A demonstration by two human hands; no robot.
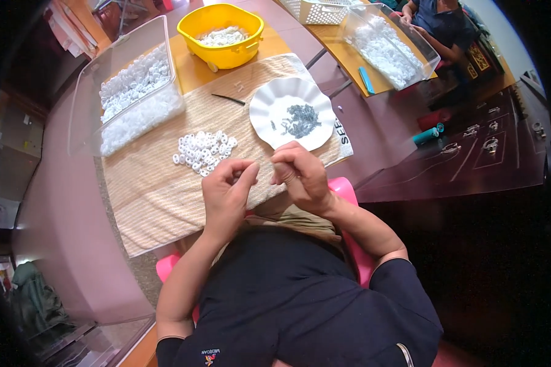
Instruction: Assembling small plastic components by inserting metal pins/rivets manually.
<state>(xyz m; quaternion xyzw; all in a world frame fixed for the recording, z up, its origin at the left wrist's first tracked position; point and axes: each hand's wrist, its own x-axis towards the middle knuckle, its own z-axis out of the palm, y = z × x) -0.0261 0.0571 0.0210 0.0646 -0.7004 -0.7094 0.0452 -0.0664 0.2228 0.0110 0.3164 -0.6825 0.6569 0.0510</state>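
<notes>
My left hand (228,192) and my right hand (304,178) are close together over the front edge of a striped beige towel (156,208). Thumb and fingers are pinched on both; whatever they hold is too small or hidden to make out. Just beyond my left hand lies a loose pile of small white ring-like parts (203,151) with holes. Past my right hand is a white wavy-rimmed plate (264,101), and a heap of small dark grey pieces (303,121) lies in it. A thin dark pointed tool (228,98) rests left of the plate.
At the far left stands a clear bin (172,73) of white parts; beside it, a yellow tub (229,59) holds more. Another table at the far right bears a second clear bin (433,60), a blue tool (366,80) and a white basket (324,13). A person (444,30) sits there.
</notes>
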